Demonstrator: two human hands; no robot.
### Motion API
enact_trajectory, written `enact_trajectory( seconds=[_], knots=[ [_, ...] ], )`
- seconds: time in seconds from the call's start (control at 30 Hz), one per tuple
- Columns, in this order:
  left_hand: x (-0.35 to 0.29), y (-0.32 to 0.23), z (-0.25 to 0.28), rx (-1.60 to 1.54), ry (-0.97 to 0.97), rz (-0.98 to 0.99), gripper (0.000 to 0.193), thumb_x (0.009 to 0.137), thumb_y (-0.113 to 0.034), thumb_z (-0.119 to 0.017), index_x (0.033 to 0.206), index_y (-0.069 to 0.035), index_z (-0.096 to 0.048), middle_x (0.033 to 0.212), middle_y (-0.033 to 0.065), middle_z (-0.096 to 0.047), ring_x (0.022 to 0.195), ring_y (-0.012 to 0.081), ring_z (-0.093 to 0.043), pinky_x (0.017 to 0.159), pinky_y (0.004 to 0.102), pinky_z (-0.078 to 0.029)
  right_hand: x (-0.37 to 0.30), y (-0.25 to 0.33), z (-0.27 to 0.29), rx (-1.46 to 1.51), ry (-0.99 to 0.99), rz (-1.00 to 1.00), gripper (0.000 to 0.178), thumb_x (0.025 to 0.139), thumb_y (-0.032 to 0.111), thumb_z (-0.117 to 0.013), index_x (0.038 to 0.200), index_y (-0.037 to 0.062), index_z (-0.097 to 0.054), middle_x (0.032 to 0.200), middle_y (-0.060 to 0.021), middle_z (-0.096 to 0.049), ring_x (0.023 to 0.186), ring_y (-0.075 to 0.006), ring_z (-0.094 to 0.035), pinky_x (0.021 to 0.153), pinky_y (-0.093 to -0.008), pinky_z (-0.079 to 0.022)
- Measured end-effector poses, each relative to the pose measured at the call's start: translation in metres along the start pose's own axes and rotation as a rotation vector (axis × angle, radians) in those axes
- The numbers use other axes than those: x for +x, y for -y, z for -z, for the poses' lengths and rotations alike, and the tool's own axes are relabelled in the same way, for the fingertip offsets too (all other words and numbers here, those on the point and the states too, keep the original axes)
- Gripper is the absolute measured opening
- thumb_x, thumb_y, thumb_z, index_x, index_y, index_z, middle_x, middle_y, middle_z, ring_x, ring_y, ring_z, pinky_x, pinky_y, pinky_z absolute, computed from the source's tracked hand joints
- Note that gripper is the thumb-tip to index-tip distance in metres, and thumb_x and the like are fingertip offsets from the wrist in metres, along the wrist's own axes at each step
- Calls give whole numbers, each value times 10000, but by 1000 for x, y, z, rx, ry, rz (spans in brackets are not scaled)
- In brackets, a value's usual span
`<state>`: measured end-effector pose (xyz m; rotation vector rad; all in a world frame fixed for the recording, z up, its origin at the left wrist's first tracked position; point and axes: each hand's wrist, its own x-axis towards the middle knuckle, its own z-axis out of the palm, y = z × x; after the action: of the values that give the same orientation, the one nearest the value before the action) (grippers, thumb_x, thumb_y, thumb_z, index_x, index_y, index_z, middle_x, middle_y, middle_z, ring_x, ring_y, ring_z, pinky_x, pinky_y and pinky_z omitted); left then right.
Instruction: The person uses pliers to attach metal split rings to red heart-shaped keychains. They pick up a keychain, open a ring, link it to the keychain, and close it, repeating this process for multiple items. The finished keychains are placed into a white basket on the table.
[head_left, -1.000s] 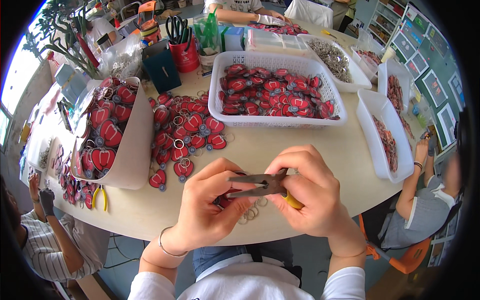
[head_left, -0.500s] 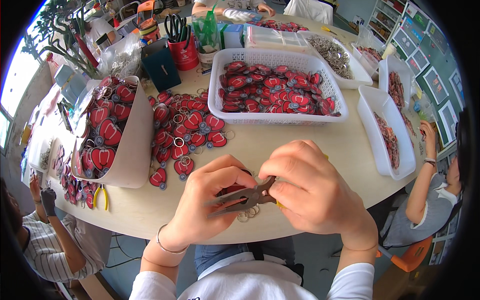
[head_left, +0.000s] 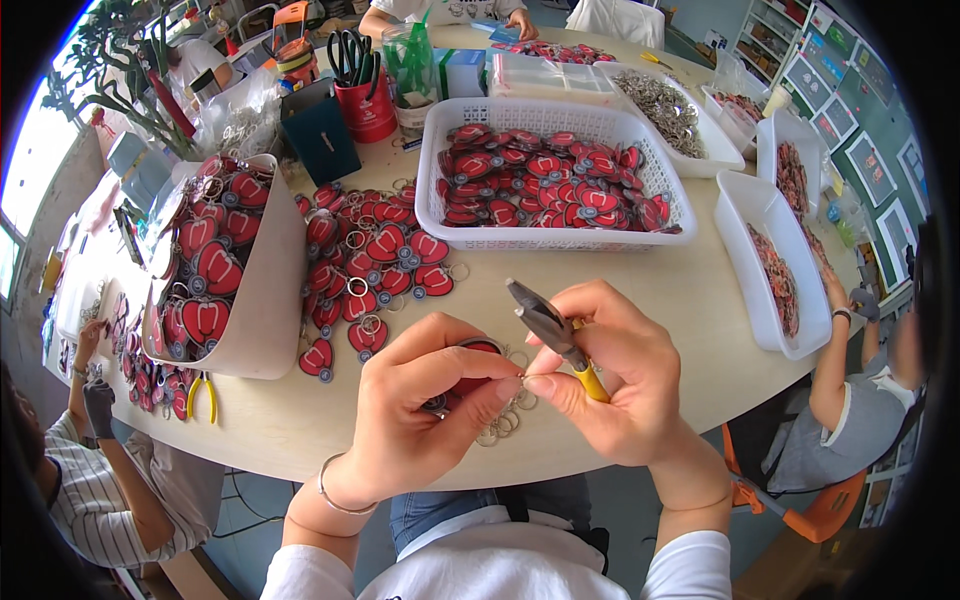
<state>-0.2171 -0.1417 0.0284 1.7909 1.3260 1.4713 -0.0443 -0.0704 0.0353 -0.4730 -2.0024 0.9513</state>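
A red, dark-edged pendant (head_left: 467,384) is held in my left hand (head_left: 425,395), partly covered by the curled fingers. My right hand (head_left: 632,390) keeps a pair of pliers (head_left: 548,325) tucked in it, the grey jaws pointing up and to the left, a yellow handle running into the palm. Thumb and forefinger of both hands meet at the pendant's right side, pinching something tiny that I cannot make out. Several metal rings (head_left: 497,430) lie on the table just below the fingertips.
Red pendants with key rings (head_left: 385,242) are heaped left of centre, beside a full beige bin (head_left: 262,300). A white basket (head_left: 560,237) of red pendants stands ahead. Other pliers (head_left: 203,397) lie at the left edge. White trays (head_left: 812,325) line the right; co-workers sit around the table.
The pliers have swung away from the pendant, their jaws now pointing up beside my right hand. My right fingertips have come to my left ones. The right-hand co-worker's arm has lowered.
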Motion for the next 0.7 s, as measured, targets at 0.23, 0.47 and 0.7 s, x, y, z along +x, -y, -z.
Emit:
enact_trajectory(
  seconds=[0.23, 0.47, 0.7],
  knots=[
    [-2, 0, 1, 101, -13, -64, 169, 692, 71, -691, 825, -26, -654, 804, 89, -579, 613, 183, -558, 515, 267, -438, 6, 5, 1, -170, 44, 131, 148, 682, -27, -711, 740, -22, -574, 945, -109, -561, 812, -263, -549, 655, -351, -451],
    [-2, 7, 1, 18, -6, -139, 288, 601, 114, -652, 856, -19, -646, 822, 107, -575, 604, 228, -558, 515, 288, -433, 11, 9, 4, -260, 154, 246, 212, 545, -75, -660, 705, -22, -532, 956, -106, -543, 858, -280, -539, 710, -393, -416],
    [-2, 2, 1, 48, 23, -39, 246, 642, 105, -679, 853, -13, -637, 828, 108, -577, 669, 228, -586, 569, 289, -471, 7, 7, 2, -233, 98, 161, 169, 639, -72, -663, 769, -36, -561, 946, -105, -535, 835, -264, -541, 702, -369, -432]
  ],
)
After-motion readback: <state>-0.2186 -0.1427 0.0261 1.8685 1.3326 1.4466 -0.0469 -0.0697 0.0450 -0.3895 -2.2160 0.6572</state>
